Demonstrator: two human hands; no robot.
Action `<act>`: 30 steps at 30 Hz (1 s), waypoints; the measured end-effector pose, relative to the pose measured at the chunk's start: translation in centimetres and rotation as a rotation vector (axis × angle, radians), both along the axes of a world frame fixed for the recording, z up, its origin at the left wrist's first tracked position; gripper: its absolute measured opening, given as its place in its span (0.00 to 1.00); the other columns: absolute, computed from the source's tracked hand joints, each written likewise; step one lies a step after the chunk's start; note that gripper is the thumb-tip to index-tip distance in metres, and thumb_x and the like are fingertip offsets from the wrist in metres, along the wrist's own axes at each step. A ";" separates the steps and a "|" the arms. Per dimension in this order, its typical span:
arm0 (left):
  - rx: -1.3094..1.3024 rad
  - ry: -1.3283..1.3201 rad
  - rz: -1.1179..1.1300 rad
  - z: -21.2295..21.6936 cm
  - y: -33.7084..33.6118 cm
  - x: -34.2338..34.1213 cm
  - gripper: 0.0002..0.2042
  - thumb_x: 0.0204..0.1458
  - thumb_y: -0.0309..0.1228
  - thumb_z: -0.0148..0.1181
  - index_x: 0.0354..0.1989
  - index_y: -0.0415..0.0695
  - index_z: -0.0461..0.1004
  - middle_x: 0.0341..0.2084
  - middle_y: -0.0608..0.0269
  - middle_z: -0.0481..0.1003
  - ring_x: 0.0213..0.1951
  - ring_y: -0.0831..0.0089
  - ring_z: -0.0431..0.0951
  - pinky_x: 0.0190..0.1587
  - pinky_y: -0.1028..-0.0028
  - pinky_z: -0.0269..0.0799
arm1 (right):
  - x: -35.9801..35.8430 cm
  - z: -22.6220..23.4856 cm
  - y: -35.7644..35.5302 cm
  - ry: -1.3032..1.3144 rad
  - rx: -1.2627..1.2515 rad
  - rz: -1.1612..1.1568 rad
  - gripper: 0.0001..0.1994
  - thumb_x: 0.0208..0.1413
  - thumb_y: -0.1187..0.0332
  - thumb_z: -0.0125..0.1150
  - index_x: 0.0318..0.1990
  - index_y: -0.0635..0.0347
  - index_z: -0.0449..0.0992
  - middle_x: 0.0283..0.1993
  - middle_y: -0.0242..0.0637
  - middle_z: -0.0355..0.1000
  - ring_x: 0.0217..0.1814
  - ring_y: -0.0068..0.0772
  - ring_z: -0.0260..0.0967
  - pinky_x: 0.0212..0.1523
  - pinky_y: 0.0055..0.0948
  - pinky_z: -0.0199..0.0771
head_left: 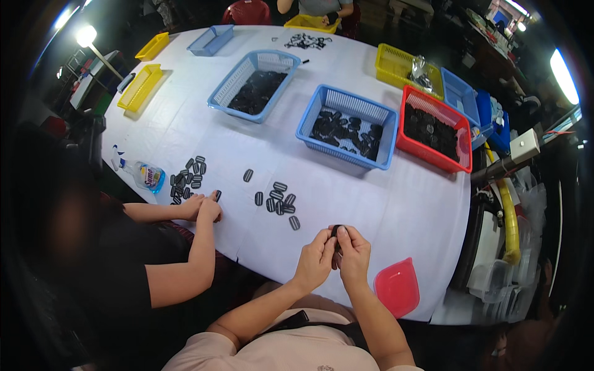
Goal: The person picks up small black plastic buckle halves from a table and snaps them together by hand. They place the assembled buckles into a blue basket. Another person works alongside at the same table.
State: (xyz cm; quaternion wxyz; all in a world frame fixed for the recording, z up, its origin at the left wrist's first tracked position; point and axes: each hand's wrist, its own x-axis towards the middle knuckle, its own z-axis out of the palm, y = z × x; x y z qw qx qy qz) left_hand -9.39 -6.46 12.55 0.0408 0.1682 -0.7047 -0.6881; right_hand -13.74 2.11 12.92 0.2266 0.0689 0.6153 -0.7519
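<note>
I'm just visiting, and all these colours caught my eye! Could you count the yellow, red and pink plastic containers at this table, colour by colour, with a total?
Yellow baskets: 4
Red basket: 1
Pink tray: 1
Total: 6

I wear a pale peach short-sleeved shirt (291,349) (plain-fronted, nearly) with a black strap (299,319), left hand (314,258) and right hand (354,255) ungloved.
</note>
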 end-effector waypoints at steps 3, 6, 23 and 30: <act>-0.064 0.005 -0.016 -1.0 -0.1 0.3 0.07 0.60 0.27 0.44 0.36 0.37 0.67 0.14 0.64 0.69 0.15 0.79 0.70 0.19 0.77 0.64 | -0.2 -0.8 -0.3 -0.076 -0.034 -0.051 0.14 0.61 0.64 0.49 0.33 0.67 0.75 0.15 0.27 0.63 0.09 0.12 0.50 0.08 0.17 0.46; 0.009 -0.012 -0.077 -2.1 -0.1 0.5 0.08 0.60 0.27 0.43 0.41 0.36 0.68 0.20 0.62 0.72 0.20 0.78 0.73 0.22 0.79 0.67 | -1.3 -1.1 0.0 -0.172 0.104 -0.024 0.22 0.60 0.56 0.50 0.27 0.68 0.75 0.16 0.30 0.65 0.11 0.16 0.55 0.10 0.18 0.51; 0.551 -0.354 -0.127 -5.4 -3.0 -2.4 0.22 0.62 0.44 0.36 0.47 0.36 0.68 0.34 0.54 0.76 0.30 0.69 0.78 0.31 0.76 0.72 | -4.6 -5.6 1.0 -0.048 0.236 0.320 0.20 0.62 0.56 0.45 0.45 0.66 0.74 0.33 0.37 0.73 0.34 0.28 0.71 0.41 0.25 0.70; -0.164 -0.385 0.157 -16.0 -9.6 -2.7 0.10 0.56 0.33 0.49 0.38 0.40 0.73 0.24 0.60 0.77 0.26 0.73 0.76 0.30 0.73 0.70 | -12.2 -10.2 0.5 -0.335 0.138 0.054 0.20 0.60 0.55 0.48 0.23 0.62 0.68 0.16 0.24 0.57 0.13 0.14 0.45 0.14 0.19 0.39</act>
